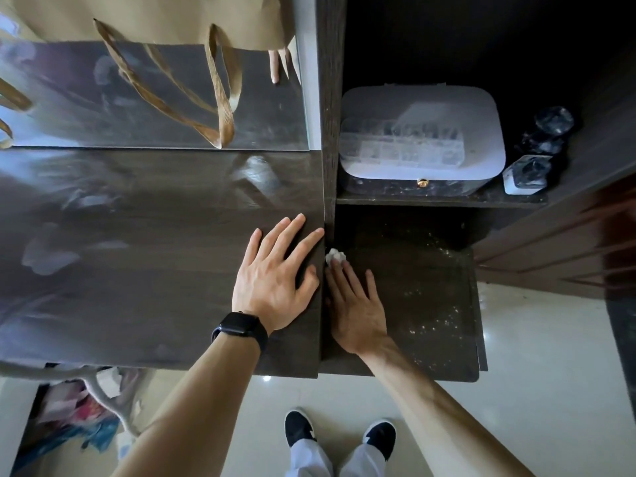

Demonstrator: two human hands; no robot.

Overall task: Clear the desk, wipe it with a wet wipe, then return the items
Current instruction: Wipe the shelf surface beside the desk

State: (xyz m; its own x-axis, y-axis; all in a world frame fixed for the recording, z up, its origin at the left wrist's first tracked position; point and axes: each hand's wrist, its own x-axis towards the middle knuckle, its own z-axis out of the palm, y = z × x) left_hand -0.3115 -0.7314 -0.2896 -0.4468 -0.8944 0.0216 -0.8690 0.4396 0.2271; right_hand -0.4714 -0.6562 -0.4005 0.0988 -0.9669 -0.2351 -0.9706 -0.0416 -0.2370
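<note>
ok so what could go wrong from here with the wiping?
1. The wipe is a small wad under only the fingertips of the right hand; it may slip out.
2. Pale specks cover the lower shelf; a sweep could push them onto the floor.
3. The small dark items sit near the edge of the upper shelf, above that hand; lifting it carelessly might knock them.

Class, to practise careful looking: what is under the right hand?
A white wipe shows beyond the fingertips of the right hand, on the dusty shelf. Whatever part lies beneath the fingers is covered.
</note>
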